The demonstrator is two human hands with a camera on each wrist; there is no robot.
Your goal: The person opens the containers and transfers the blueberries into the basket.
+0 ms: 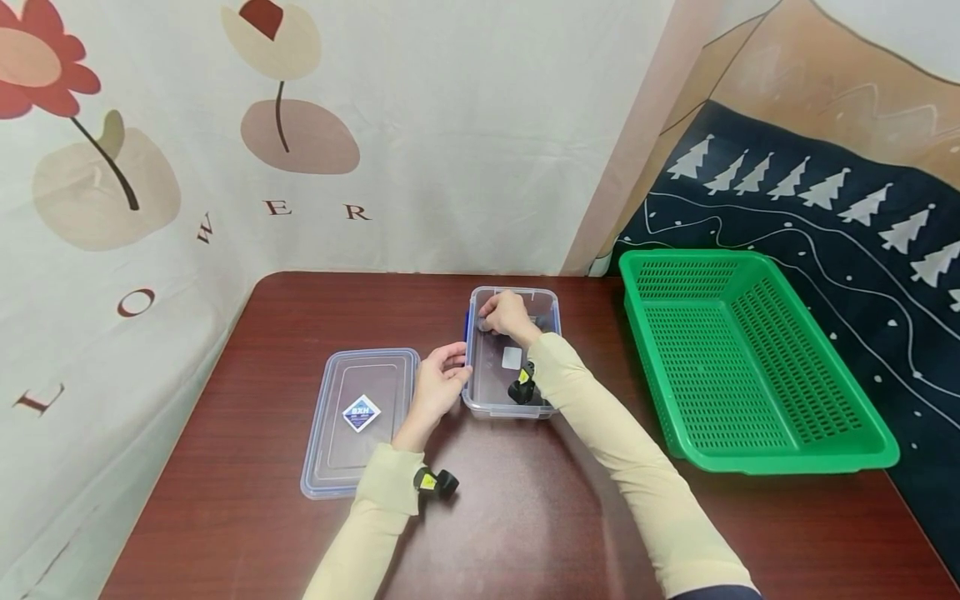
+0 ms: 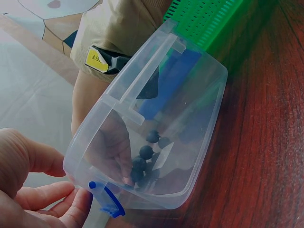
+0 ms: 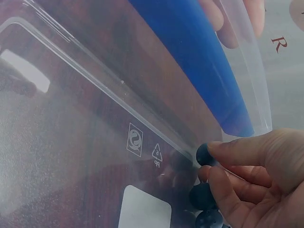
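Note:
A clear plastic box (image 1: 495, 392) with blue side latches stands without its lid. My right hand (image 1: 508, 317) reaches down inside its far left part, where thumb and finger pinch a dark blue, round blueberry (image 3: 204, 154). More blueberries (image 2: 146, 152) lie close by in the box, partly hidden by the fingers. My left hand (image 1: 441, 379) holds the box's left side by the rim, thumb and fingers near a blue latch (image 2: 107, 199). Inside the box, a small white label (image 1: 512, 357) shows on its bottom.
To the left, the box's clear lid (image 1: 341, 450) with a blue-and-white sticker lies flat on the brown table (image 1: 247, 500). A green slotted basket (image 1: 757, 458) stands at the right. Behind the table hangs a printed cloth (image 1: 465, 167).

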